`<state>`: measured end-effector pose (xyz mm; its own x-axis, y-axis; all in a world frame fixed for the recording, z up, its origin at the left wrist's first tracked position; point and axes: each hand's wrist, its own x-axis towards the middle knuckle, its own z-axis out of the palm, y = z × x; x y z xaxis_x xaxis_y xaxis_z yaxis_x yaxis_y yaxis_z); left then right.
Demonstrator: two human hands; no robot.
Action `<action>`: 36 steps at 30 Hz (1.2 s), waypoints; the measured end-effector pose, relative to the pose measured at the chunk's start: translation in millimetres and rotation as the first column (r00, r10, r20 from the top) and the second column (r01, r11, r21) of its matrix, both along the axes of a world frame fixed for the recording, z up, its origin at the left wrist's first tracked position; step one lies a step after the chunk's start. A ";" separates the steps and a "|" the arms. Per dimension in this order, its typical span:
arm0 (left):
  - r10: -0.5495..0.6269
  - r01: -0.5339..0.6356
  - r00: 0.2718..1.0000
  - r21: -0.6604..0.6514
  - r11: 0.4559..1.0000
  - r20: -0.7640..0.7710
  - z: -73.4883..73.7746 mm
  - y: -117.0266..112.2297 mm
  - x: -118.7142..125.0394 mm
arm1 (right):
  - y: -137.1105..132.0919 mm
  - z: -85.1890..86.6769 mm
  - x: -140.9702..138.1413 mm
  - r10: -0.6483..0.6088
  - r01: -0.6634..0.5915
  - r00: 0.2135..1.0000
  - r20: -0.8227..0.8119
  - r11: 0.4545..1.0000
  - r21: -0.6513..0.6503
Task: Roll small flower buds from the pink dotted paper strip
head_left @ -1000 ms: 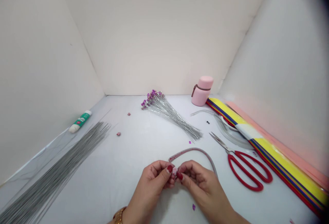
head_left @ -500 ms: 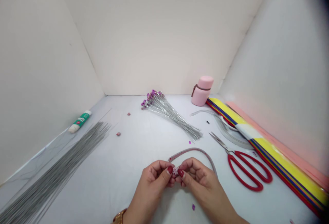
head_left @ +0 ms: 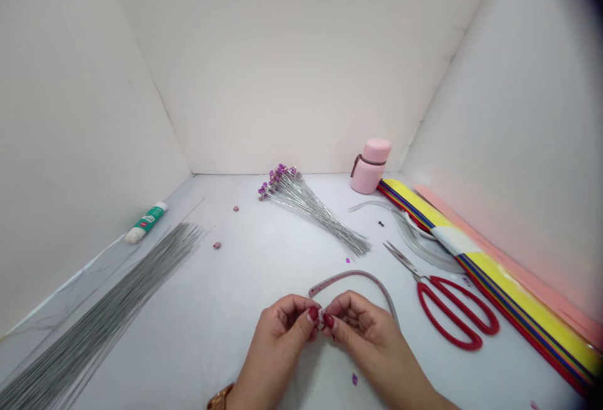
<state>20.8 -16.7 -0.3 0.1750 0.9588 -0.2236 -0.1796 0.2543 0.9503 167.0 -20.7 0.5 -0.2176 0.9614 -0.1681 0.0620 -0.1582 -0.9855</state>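
In front of me, my left hand (head_left: 287, 334) and my right hand (head_left: 360, 334) meet, thumbs and forefingers pinched together. Between the fingertips sits a tiny glittery pinkish-white folded star (head_left: 321, 318), mostly covered by the thumbs. Just beyond my hands a greyish-pink strip (head_left: 353, 274) with dark red spots curves across the table and passes behind my right hand. Two small pinkish stars, a nearer one (head_left: 217, 245) and a farther one (head_left: 236, 209), lie to the left.
Grey wires (head_left: 127, 291) lie at left near a glue stick (head_left: 147, 223). A bundle of silvery stems (head_left: 320, 212) with purple tips lies behind. Red-handled scissors (head_left: 443, 303), clear strips (head_left: 409, 240), coloured sheets (head_left: 499, 278) and a pink flask (head_left: 370, 168) are at right.
My thumbs have shifted slightly on the small star, and it shows less between the fingertips. My right fingers have tilted a little. Everything on the table stays where it was.
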 end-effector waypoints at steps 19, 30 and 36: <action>-0.022 0.156 0.925 0.327 0.932 -0.379 1.1 -3.6 -6.9 | 3.0 -1.8 0.0 0.089 -0.092 0.996 -0.032 0.990 -0.104; -0.041 0.077 0.975 0.158 0.984 -0.220 -4.1 0.2 -5.5 | 5.4 2.4 0.1 0.115 -0.130 0.987 -0.115 0.983 -0.133; -0.017 0.146 0.925 0.315 0.938 -0.379 0.6 -0.9 -7.7 | 5.8 1.4 -0.7 0.071 -0.114 0.979 -0.191 0.968 -0.222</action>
